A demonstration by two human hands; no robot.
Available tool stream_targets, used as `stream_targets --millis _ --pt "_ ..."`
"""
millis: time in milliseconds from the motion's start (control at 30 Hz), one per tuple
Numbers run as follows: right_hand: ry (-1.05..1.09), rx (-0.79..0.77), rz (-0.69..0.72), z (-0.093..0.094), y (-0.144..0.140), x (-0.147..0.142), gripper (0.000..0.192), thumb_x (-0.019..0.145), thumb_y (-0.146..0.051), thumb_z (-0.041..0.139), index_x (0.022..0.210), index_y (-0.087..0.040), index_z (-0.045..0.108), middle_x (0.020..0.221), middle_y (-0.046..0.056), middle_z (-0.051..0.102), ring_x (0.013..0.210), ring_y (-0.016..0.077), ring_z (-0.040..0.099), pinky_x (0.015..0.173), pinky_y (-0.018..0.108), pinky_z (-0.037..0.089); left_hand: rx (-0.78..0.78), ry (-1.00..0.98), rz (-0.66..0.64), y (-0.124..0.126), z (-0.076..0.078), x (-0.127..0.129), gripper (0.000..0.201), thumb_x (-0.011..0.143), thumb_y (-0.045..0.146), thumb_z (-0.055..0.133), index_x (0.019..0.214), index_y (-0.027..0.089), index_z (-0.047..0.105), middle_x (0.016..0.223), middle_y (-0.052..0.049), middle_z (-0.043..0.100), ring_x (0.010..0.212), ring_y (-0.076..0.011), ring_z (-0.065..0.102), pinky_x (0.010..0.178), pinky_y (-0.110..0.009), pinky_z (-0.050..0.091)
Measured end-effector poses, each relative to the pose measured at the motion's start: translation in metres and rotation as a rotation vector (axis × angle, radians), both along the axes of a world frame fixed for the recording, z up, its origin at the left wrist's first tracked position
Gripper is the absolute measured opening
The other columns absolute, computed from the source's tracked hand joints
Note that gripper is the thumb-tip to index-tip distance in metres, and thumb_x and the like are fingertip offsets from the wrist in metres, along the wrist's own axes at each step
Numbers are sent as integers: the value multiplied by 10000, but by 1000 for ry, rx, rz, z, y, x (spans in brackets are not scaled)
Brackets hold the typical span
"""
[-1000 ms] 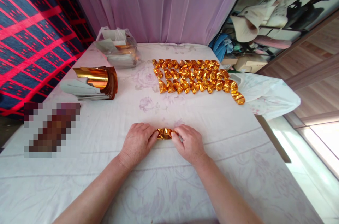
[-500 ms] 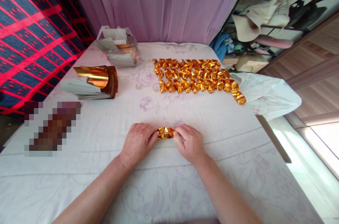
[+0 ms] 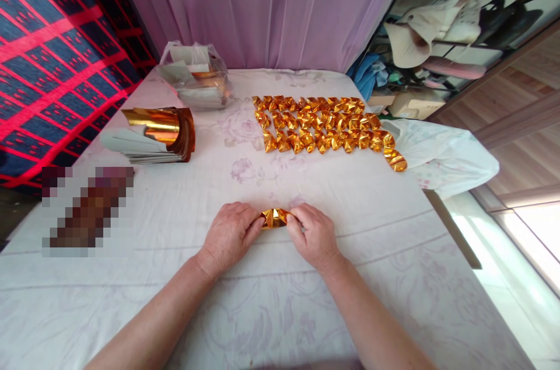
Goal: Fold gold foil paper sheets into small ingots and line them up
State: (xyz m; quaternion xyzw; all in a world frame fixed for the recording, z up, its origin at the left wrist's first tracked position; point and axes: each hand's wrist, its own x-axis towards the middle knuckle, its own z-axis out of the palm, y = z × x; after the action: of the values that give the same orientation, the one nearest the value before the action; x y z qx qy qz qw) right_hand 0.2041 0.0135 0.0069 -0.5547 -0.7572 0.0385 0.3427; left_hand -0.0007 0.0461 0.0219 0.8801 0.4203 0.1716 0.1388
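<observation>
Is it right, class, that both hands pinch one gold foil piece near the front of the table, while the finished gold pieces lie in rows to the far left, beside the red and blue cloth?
Not quite. The left hand and right hand do pinch one gold foil piece, but the head view shows the finished gold pieces in rows at the far right of the table, not the left.

We find no readable text, no label, brand, number or sign on the gold foil pieces [image 3: 324, 125], the foil sheet stack [image 3: 153, 136], the plastic bag [image 3: 195, 75], the cloth-covered table [image 3: 262, 300], the shelf items too blurred to read
</observation>
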Motion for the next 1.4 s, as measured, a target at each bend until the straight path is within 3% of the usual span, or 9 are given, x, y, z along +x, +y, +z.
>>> stream_targets --millis 767,1167,1400 --pt "14 7 -25 2 -2 -2 279 960 -198 425 686 -228 469 626 -8 538 605 141 504 610 268 346 -30 -17 44 -1 -3 0 300 972 290 447 723 193 582 682 -10 606 679 -182 555 679 -331 361" --pt "-5 8 -17 3 -2 -2 277 952 -193 435 687 -225 504 628 -5 562 614 142 514 613 273 354 -33 -4 44 -2 4 1 248 947 250 457 738 197 579 700 -19 619 696 -190 566 687 -342 373" --pt "-4 -59 14 1 -1 0 214 923 -191 454 758 -212 589 695 15 615 673 153 568 641 266 377 3 24 -35 -1 2 -2 263 972 248 434 770 192 593 722 -23 611 708 -198 561 704 -347 387"
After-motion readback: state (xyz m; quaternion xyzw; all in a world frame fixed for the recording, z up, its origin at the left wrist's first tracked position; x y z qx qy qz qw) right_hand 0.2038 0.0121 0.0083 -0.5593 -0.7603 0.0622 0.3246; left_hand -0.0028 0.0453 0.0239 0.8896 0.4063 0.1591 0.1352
